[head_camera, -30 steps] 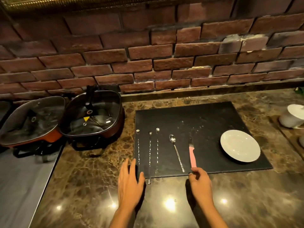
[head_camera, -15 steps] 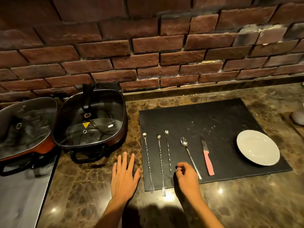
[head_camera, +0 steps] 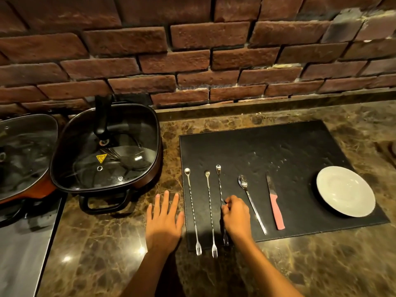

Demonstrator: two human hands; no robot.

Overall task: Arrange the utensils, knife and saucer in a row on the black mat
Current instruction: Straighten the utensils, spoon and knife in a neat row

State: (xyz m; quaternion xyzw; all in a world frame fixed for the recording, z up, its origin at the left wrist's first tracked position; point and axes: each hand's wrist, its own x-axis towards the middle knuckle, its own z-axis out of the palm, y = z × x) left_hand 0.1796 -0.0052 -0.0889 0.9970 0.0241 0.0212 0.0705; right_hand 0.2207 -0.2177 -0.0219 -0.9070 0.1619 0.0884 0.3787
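Reaching over the third long fork (head_camera: 221, 196), the right hand (head_camera: 235, 214) now sits on the black mat (head_camera: 278, 151) with its fingers curled around that fork's twisted stem; a second ago it was at the pink handle of the knife (head_camera: 275, 203), and half a second ago it hovered beside the spoon (head_camera: 251, 205). So the hand has worked leftward along the row, which suggests the knife and spoon are settled and the forks are being squared up. Whether the fingertips truly pinch the stem or only touch it cannot be told, since the hand covers the contact.

In this single head view the row reads, from left to right: first long fork (head_camera: 192, 211), second long fork (head_camera: 210, 213), third long fork, spoon, knife, then the saucer (head_camera: 345, 190) near the mat's right edge. All lie on the mat, apart from one another, though the tines of the first two forks overhang its near edge onto the counter (head_camera: 107, 254).

The left hand (head_camera: 164, 221) rests flat on the counter just beside the mat's left edge, fingers spread and straight, holding nothing. The right wrist is bent down, forearm coming in from the lower right. Two lidded pans (head_camera: 105, 146) stand well to the left.
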